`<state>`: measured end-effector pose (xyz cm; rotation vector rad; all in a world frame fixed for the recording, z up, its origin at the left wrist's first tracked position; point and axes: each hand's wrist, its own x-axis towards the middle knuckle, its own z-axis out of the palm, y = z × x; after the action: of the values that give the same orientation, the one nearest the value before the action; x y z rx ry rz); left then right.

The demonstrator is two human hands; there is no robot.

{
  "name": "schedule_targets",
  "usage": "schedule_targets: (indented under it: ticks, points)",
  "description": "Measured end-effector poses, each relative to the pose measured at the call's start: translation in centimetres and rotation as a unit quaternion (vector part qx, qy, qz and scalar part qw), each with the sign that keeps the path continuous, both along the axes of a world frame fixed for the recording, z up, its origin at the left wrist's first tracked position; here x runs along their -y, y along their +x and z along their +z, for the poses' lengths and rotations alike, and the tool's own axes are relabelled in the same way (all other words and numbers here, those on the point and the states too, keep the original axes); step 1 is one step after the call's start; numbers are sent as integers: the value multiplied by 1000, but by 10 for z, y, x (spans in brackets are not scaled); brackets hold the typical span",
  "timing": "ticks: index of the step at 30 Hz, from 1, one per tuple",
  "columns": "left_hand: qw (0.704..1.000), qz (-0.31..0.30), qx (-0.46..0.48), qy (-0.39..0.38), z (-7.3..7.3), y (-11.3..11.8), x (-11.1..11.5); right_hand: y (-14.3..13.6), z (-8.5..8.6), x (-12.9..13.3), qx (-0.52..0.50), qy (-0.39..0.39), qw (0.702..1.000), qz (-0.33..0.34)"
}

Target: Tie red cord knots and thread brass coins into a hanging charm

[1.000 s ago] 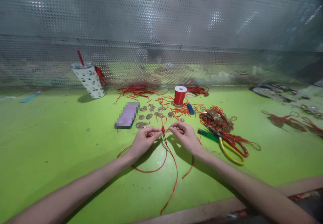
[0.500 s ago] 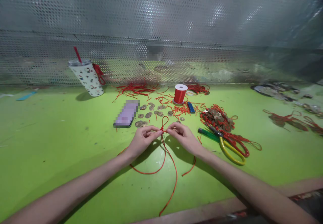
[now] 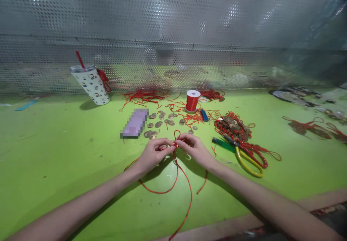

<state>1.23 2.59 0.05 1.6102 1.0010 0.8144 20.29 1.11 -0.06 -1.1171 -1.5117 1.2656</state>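
A red cord [image 3: 191, 194] is pinched between my two hands over the green table, with a small loop standing up above the knotted part. My left hand [image 3: 156, 154] grips the cord at the knot between thumb and forefinger. From the other side, my right hand [image 3: 195, 150] pinches it close by, fingertips almost touching the left ones. The cord's loose ends trail down toward the table's front edge and curve under both wrists. Just beyond the hands lie several round brass-coloured coins [image 3: 158, 124]. How the strands cross inside the knot is hidden by the fingertips.
Scissors [image 3: 248, 163] with yellow and red handles and a green tool [image 3: 223, 144] lie right, beside a heap of corded coins [image 3: 232, 126]. Behind are a red spool [image 3: 192, 102], a blue lighter-like object [image 3: 204, 115], a phone [image 3: 135, 123] and a tumbler [image 3: 93, 87].
My right hand has moved left, closer to my left hand at the knot. The upright loop sits slightly lower. Both hands still pinch the cord.
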Motion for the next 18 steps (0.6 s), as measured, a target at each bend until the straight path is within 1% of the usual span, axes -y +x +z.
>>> schedule_targets:
  ticks: [5, 10, 12, 15, 18]
  points:
    - [1000, -20, -13, 9, -1, 0, 1, -1, -2, -1, -27, -14, 999, 10]
    - [999, -36, -11, 7, 0, 2, 1, -1, -1, -2, -27, -15, 999, 14]
    - [1000, -27, -5, 10, -1, 3, 0, -1, -1, -2, -21, -17, 1000, 10]
    - [1000, 13, 4, 10, -3, 4, -2, -1, -1, 0, -7, -16, 1000, -7]
    - [999, 38, 14, 3, -5, 3, -4, 0, 0, 0, 16, 9, 999, -32]
